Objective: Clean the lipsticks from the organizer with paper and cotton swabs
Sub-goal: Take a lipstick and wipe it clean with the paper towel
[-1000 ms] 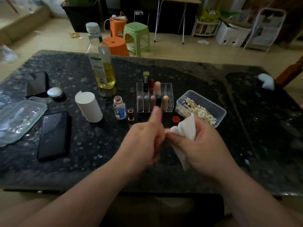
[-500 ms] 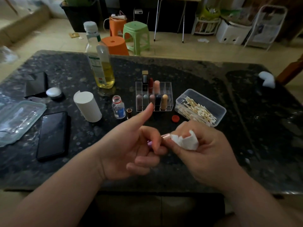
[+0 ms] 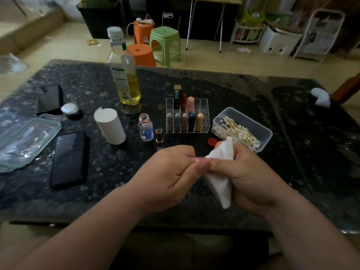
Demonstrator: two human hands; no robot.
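Observation:
My left hand (image 3: 167, 176) grips a small pink lipstick (image 3: 195, 158), of which only a short stretch shows between the fingers. My right hand (image 3: 247, 178) holds a folded white paper tissue (image 3: 221, 172) wrapped against the lipstick's right end. Both hands meet above the near middle of the dark table. Behind them stands the clear acrylic organizer (image 3: 204, 106) with several lipsticks upright in it. A clear tub of cotton swabs (image 3: 242, 129) lies to its right. One uncapped lipstick (image 3: 159, 138) stands alone left of the organizer.
A roll of paper (image 3: 110, 126), a small open glass bottle (image 3: 146, 127) and a tall oil bottle (image 3: 124, 75) stand on the left. A red cap (image 3: 212, 141), a black phone (image 3: 68, 158), a clear lid (image 3: 25, 141) and a white wad (image 3: 320, 97) also lie on the table (image 3: 116, 172).
My left hand opened with the thumb raised, then closed again over the lipstick. The tissue in my right hand was bunched small and now hangs longer below the fingers.

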